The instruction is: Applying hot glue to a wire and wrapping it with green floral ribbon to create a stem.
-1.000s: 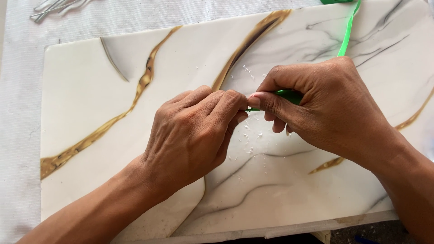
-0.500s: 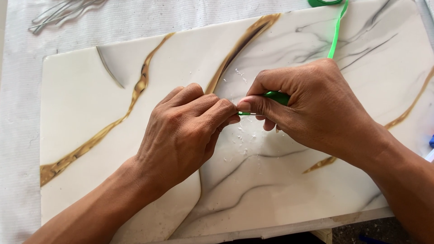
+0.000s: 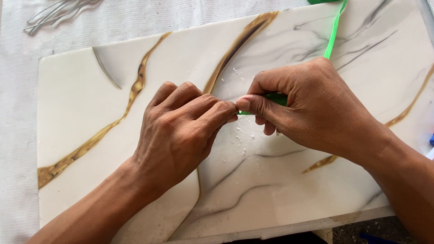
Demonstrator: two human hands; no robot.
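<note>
— What colour is the strip [image 3: 333, 36] running up from the right hand [image 3: 312, 106]?

— Bright green, plain, no pattern.

— And the slab [image 3: 81, 104] under both hands?

— White, marbled: gold-brown veins sweep diagonally across it, with thin grey and black streaks, darkest toward the upper right.

— The specks [image 3: 242, 135] below the left hand [image 3: 181, 131]?

— White flakes.

— The cloth [image 3: 18, 54] around the slab?

— White, finely ribbed. Silver-grey metal rods [image 3: 56, 11] lie on it at the top left.

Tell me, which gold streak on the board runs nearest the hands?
The upper-middle gold streak: it slants down under the left hand, while the long left streak lies farther out.
</note>
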